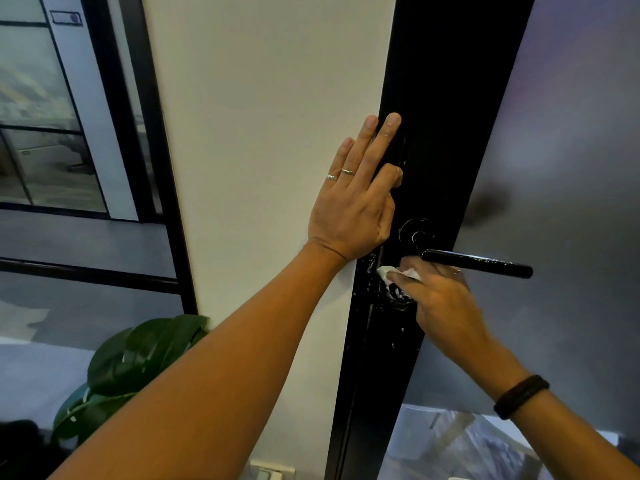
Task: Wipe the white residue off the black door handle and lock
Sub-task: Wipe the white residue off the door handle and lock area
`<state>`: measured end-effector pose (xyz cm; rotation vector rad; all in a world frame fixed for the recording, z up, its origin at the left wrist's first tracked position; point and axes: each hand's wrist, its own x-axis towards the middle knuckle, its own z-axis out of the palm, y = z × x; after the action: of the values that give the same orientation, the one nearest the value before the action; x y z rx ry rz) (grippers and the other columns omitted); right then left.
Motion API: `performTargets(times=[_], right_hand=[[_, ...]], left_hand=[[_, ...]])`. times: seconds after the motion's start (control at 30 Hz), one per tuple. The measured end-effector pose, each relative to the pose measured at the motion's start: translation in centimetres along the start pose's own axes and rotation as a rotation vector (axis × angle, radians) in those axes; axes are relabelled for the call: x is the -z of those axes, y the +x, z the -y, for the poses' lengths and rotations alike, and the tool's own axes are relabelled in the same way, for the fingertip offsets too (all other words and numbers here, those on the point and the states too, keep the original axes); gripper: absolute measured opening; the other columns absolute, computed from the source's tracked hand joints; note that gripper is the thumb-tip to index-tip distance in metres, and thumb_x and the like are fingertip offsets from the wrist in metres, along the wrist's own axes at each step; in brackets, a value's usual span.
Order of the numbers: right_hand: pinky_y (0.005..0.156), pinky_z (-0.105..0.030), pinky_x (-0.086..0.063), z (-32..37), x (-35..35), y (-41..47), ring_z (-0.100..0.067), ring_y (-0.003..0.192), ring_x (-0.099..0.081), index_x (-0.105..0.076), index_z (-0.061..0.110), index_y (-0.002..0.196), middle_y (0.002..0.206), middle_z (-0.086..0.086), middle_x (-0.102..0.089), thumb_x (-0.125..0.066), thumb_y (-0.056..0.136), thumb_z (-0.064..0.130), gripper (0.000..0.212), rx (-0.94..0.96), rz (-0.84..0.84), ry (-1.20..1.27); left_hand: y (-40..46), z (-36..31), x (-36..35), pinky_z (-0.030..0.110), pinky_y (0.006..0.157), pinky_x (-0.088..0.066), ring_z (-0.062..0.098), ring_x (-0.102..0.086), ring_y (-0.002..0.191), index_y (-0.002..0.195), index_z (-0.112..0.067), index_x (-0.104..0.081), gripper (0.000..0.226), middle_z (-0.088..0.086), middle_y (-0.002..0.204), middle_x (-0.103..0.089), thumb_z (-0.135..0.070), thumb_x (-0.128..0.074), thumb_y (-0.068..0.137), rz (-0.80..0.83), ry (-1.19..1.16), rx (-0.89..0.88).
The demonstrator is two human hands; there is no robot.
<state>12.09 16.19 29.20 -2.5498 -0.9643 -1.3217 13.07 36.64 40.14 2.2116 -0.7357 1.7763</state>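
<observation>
1 black lever door handle is mounted on the black door frame. Its long axis runs near level, sloping slightly down toward its free end, which points right; its root meets 1 round rose at the left. White streaks show on the rose and on the lever's top face. Below the handle sits 1 round lock, partly hidden by the right hand, with white smears on it and white specks scattered down the frame beneath.

The left hand lies flat across the join of the white wall panel and the door frame, above and left of the rose, fingers straight and extended upward, holding nothing. 2 rings show on it.

The right hand is under the lever, its fingers curled around 1 white cloth and pressing it to the frame just above the lock. 1 dark bracelet circles that wrist.

1 label at upper left is too blurred to read. 1 green plant stands lower left.
</observation>
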Motion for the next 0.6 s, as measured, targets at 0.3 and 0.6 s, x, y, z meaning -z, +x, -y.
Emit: performTargets(times=[0.3, 0.6], right_hand=[[0.089, -0.036, -0.054, -0.3, -0.3, -4.8, -0.031, 0.100, -0.065, -0.076, 0.002, 0.120, 0.106, -0.011, -0.071, -0.074, 0.092, 0.011, 0.029, -0.344, -0.170, 0.227], [0.082, -0.033, -0.057, 0.5, -0.9, -3.6, -0.023, 0.093, -0.066, -0.078, -0.002, 0.109, 0.099, -0.011, -0.072, -0.075, 0.094, 0.004, 0.017, -0.456, -0.394, 0.320]], left_hand=[[0.0, 0.0, 0.1, 0.044, 0.136, -0.009, 0.042, -0.027, 0.161, 0.104, -0.015, -0.068, 0.014, 0.022, 0.169, -0.037, -0.011, -0.059, 0.096, 0.007, 0.009, -0.003], [-0.1, 0.0, -0.1, 0.046, 0.136, -0.013, 0.043, -0.028, 0.161, 0.104, -0.014, -0.068, 0.012, 0.022, 0.169, -0.038, -0.010, -0.060, 0.096, 0.001, 0.005, -0.004]])
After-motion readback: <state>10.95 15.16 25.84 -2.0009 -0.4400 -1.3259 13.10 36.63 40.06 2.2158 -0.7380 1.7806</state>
